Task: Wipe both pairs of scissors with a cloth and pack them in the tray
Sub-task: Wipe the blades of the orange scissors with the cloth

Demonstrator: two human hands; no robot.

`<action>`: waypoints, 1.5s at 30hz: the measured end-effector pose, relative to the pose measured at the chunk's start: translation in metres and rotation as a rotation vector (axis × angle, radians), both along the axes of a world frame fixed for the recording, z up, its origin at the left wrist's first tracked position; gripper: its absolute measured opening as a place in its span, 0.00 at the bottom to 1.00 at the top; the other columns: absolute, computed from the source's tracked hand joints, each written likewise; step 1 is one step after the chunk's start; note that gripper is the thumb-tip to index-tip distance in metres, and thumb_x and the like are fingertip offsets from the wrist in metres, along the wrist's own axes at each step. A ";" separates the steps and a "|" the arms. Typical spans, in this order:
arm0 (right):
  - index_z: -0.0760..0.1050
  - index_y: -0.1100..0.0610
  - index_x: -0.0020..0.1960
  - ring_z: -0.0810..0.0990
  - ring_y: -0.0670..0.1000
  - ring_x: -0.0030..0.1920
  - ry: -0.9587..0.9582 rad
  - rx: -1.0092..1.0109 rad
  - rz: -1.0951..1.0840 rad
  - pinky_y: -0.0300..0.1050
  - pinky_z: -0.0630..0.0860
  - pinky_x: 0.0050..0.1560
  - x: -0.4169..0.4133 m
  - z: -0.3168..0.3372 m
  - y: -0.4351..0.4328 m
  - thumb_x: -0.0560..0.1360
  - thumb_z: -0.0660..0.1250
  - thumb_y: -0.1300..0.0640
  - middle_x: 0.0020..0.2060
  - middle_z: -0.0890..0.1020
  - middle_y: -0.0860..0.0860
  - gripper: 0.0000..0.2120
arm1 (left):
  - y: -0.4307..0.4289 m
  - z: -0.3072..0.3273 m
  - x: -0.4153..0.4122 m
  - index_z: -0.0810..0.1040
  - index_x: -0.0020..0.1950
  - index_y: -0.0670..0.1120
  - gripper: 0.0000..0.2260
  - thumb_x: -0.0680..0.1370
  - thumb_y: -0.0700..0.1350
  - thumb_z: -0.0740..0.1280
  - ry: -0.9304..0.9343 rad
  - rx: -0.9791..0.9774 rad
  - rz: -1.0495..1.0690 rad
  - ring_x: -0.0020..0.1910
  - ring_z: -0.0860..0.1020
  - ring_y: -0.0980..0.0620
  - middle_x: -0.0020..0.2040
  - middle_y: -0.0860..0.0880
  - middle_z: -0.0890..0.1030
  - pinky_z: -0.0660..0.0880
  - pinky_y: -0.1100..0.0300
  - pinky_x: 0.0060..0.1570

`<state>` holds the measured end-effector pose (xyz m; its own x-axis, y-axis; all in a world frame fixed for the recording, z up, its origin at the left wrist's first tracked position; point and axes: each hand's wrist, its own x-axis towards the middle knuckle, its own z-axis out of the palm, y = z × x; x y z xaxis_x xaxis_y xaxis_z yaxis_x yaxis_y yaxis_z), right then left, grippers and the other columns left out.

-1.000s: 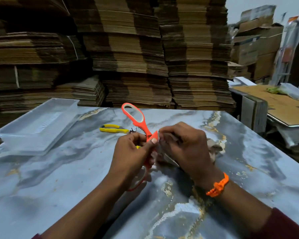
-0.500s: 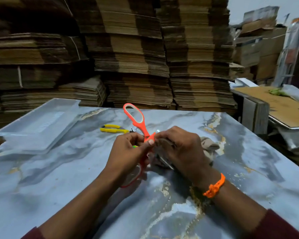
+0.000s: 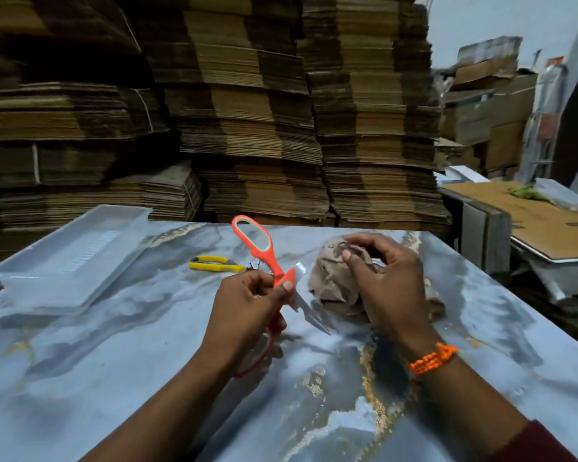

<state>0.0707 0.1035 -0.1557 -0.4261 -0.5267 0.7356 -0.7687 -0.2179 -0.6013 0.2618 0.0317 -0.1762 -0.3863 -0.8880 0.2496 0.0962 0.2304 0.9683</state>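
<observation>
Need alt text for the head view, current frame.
A person's left hand grips open orange scissors over a marbled table, while the right hand holds a crumpled brown cloth. Yellow scissors and a clear tray lie farther left.

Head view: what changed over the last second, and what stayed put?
The right hand pulled away to the right with the cloth, uncovering the blade of the orange scissors. The left hand keeps gripping the orange scissors. The yellow scissors and tray have not moved.
</observation>
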 end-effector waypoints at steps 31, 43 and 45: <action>0.85 0.56 0.50 0.85 0.44 0.46 -0.310 -0.055 -0.162 0.48 0.84 0.54 -0.032 0.003 0.001 0.74 0.77 0.61 0.44 0.87 0.48 0.06 | -0.003 0.000 0.005 0.83 0.39 0.39 0.12 0.78 0.45 0.73 -0.022 -0.035 0.070 0.24 0.77 0.47 0.25 0.47 0.81 0.75 0.58 0.28; 0.86 0.57 0.48 0.85 0.43 0.46 0.230 0.004 0.138 0.43 0.82 0.49 0.035 -0.013 -0.007 0.69 0.75 0.69 0.43 0.87 0.48 0.11 | 0.000 -0.007 0.000 0.83 0.40 0.41 0.09 0.78 0.43 0.74 -0.162 -0.199 0.097 0.23 0.81 0.46 0.33 0.43 0.84 0.75 0.59 0.28; 0.87 0.56 0.47 0.85 0.41 0.46 0.097 0.008 0.101 0.44 0.82 0.50 0.027 -0.008 -0.011 0.71 0.75 0.68 0.43 0.87 0.46 0.09 | -0.001 -0.009 -0.001 0.82 0.40 0.41 0.08 0.78 0.43 0.74 -0.177 -0.194 0.082 0.24 0.81 0.45 0.35 0.42 0.85 0.75 0.57 0.30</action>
